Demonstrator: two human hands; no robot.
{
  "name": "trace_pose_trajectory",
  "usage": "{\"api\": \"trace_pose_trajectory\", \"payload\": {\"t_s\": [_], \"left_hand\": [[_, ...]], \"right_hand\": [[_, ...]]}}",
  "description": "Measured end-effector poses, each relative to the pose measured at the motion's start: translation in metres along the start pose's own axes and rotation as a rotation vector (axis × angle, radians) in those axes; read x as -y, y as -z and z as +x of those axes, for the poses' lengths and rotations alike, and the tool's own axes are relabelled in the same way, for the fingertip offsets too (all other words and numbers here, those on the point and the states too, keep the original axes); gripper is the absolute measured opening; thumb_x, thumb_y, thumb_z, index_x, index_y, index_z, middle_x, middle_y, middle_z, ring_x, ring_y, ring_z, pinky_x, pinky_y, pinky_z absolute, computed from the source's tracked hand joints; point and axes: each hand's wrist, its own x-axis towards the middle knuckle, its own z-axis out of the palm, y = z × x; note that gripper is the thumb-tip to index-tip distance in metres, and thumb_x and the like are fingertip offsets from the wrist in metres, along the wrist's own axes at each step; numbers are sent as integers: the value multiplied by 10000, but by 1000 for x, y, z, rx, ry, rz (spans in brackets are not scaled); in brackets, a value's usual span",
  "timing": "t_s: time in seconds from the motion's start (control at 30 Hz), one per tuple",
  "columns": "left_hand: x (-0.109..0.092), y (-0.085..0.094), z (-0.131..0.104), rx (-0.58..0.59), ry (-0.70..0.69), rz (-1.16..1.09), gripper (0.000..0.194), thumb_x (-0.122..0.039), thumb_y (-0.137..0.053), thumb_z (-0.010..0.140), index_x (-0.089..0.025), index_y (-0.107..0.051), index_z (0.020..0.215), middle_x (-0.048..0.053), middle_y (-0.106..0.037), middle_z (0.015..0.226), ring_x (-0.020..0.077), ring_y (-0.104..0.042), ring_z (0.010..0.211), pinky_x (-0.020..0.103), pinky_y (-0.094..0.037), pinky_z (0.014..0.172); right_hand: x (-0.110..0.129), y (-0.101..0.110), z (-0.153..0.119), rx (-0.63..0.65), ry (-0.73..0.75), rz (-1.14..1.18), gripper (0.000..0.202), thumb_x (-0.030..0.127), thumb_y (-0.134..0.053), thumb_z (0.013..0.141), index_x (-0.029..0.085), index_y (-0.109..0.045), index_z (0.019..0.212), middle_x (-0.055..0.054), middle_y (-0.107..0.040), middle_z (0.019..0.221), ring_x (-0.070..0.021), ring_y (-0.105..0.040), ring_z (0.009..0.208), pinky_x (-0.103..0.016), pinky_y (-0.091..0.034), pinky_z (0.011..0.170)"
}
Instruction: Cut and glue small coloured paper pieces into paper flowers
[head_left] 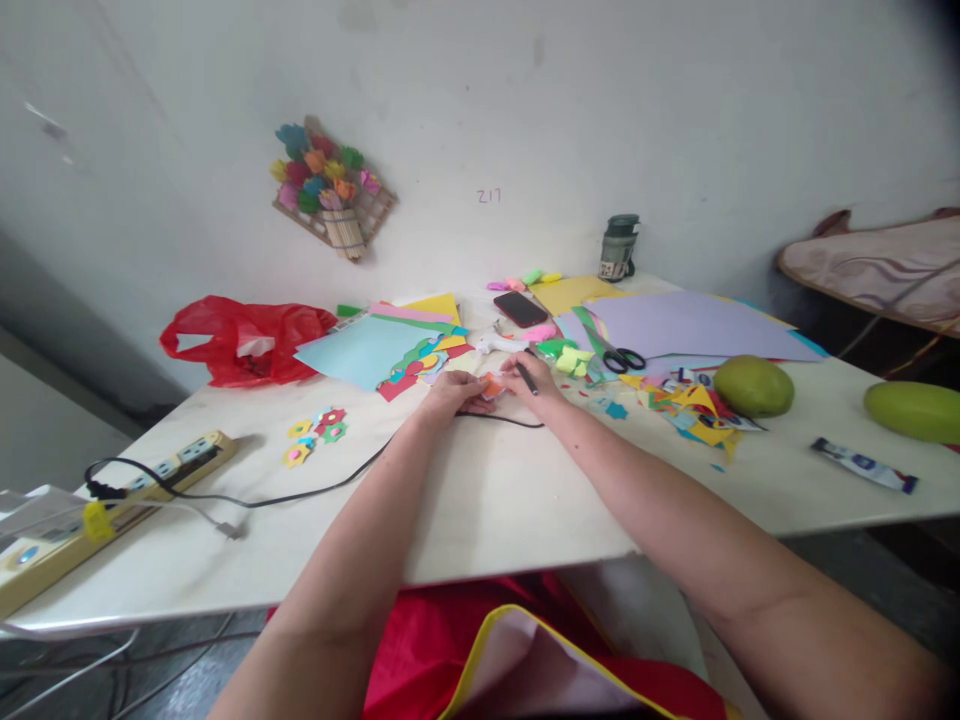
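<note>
Near the middle of the table, my left hand (454, 391) is closed on a small orange paper piece (491, 386). My right hand (541, 382) has its fingers wrapped round a black pen (527, 378) and touches the right side of the same piece. Just beyond my hands lies a white glue gun (501, 343), partly hidden. Its black cord (360, 470) runs left under my hands. To the left are several finished paper flowers (296, 455) in yellow, red, green and blue. Black-handled scissors (624, 360) rest to the right.
A power strip (184, 458) lies at the left edge, with a red plastic bag (247, 330) behind it. Coloured sheets (697, 325) spread across the back, near a phone (520, 309) and a bottle (619, 247). Paper scraps (697, 410), green fruit (754, 387) and a tube (864, 465) are on the right.
</note>
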Motion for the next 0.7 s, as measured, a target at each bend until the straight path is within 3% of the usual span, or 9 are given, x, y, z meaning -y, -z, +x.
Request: {"api": "trace_pose_trajectory", "payload": {"t_s": [0.7], "left_hand": [[2, -2, 1, -5, 6, 31, 224, -220, -686, 787, -135, -512, 674, 55, -670, 576, 151, -677, 551, 233, -563, 569]], "right_hand": [[8, -1, -3, -32, -18, -2, 269, 320, -746, 484, 206, -534, 606, 26, -540, 526, -129, -509, 498, -255, -407, 453]]}}
